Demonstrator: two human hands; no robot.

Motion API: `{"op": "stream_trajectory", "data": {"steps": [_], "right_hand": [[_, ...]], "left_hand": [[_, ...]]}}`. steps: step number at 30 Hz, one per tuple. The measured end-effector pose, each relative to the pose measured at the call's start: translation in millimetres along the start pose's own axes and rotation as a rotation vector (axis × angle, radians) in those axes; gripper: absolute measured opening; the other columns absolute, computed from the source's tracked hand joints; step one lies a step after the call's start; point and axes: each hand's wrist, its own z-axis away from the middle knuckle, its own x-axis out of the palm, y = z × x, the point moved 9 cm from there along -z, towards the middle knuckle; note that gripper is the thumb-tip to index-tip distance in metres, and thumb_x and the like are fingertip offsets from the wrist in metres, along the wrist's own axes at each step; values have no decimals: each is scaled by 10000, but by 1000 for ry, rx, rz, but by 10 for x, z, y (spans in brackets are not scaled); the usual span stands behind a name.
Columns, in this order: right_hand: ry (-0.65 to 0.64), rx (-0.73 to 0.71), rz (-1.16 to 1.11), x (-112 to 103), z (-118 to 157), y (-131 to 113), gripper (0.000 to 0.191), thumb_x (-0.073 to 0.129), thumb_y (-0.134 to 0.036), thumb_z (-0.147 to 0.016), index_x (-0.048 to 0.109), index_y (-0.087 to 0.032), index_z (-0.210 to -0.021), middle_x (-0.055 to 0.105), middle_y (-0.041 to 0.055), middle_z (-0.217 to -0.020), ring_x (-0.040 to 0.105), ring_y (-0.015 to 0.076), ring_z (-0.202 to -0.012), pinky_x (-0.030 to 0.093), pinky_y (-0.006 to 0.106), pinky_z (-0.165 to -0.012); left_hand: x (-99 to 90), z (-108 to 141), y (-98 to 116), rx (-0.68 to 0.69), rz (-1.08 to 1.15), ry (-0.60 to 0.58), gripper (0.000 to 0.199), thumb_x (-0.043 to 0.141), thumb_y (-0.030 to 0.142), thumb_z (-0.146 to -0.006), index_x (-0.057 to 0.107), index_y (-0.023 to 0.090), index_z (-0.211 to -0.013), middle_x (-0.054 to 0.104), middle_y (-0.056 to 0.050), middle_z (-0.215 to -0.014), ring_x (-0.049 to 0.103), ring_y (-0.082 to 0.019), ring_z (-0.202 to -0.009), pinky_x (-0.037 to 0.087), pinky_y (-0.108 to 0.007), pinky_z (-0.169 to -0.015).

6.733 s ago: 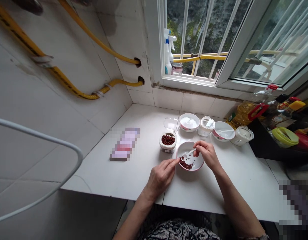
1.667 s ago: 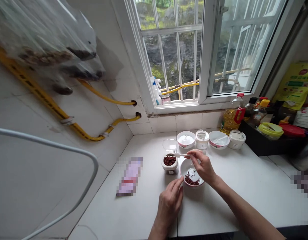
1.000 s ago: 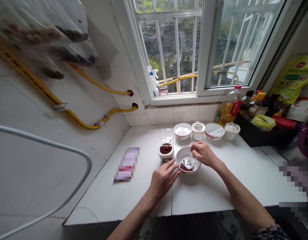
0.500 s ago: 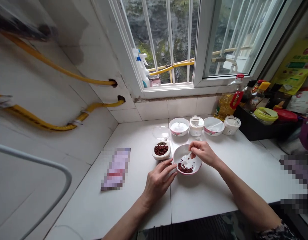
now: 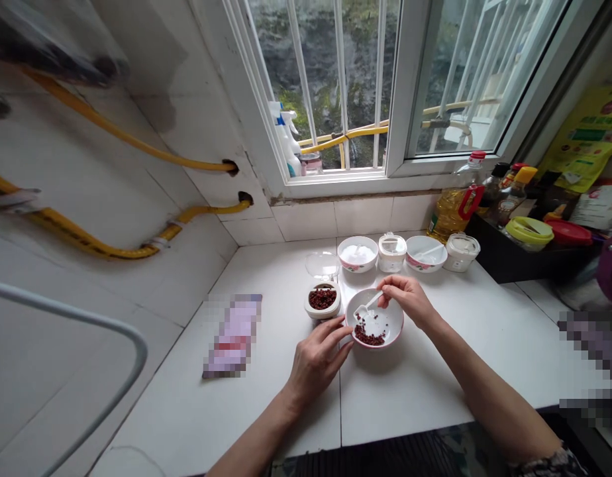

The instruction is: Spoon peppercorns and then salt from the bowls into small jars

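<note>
White bowl [image 5: 393, 324] on table [image 5: 410, 397], dark-red grains [image 5: 369, 336] inside. Left hand [image 5: 313, 358] at rim, fingers apart; right hand [image 5: 406, 302] pinches spoon [image 5: 374, 300] over bowl. Jar [image 5: 322, 315] beside: same grains. Rear bowl [image 5: 357, 267]: white granules [image 5: 358, 252].

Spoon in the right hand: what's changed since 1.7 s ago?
The white spoon moved with the right hand from the peppercorn jar rightward and toward the person, to the near bowl. No grasp or release visible. Unchanged: left hand at the bowl's left rim, jar open, peppercorns in the bowl.
</note>
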Motion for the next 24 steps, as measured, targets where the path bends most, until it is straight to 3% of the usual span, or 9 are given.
{"op": "stream_trajectory", "data": {"steps": [4, 7, 10, 13, 16, 19, 24], "right_hand": [[88, -140, -23, 25, 17, -152, 215, 656, -393, -803, 657, -180, -833, 743, 36, -670, 690, 175, -636, 559, 328, -690], [94, -289, 41, 193, 63, -288, 198, 596, -384, -889, 653, -198, -925, 765, 52, -785, 731, 198, -749, 573, 349, -743], [70, -500, 268, 419, 145, -434, 154, 528, -283, -952, 664, -217, -981, 775, 67, -894, 734, 205, -844, 559, 377, -823], [17, -755, 552, 642, 273, -550, 218, 466, -167, -967, 671, -230, -1008, 780, 51, -900, 720, 187, -820, 493, 427, -959], [41, -897, 651, 656, 369, -630, 249, 450, -112, -959, 665, -223, -1019, 776, 37, -881, 705, 165, -745, 465, 418, -983], [138, -866, 610, 450, 378, -693, 206, 486, -118, -946, 658, -221, -996, 782, 28, -850, 696, 177, -768, 465, 399, -965], [185, -604, 656, 91, 252, -567, 175, 513, -146, -866, 643, -233, -786, 713, 16, -610, 650, 243, -858, 506, 366, -814]], "left_hand": [[12, 8, -2, 2, 5, 9, 181, 581, 211, -951, 642, 209, -1121, 704, -102, -1180, 695, -216, -1075, 605, -310, -864], [17, 12, 2, 6, -4, 17, 182, 575, 225, -957, 637, 206, -1126, 703, -108, -1187, 699, -218, -1068, 609, -309, -854], [17, 19, 10, 15, -21, 31, 183, 568, 236, -962, 636, 201, -1129, 702, -117, -1190, 705, -219, -1052, 611, -315, -849], [23, 26, 7, 13, -24, 30, 185, 558, 231, -964, 639, 198, -1126, 700, -121, -1194, 706, -217, -1050, 612, -311, -849], [22, 26, 0, 8, -24, 22, 190, 557, 228, -961, 642, 197, -1129, 698, -121, -1198, 703, -218, -1059, 611, -315, -859], [18, 19, -1, 4, -13, 13, 200, 567, 218, -953, 644, 200, -1137, 700, -117, -1195, 698, -221, -1075, 607, -323, -876], [18, 19, -5, -3, 14, 8, 211, 575, 200, -944, 643, 209, -1143, 699, -107, -1203, 694, -219, -1089, 612, -315, -864]]}}
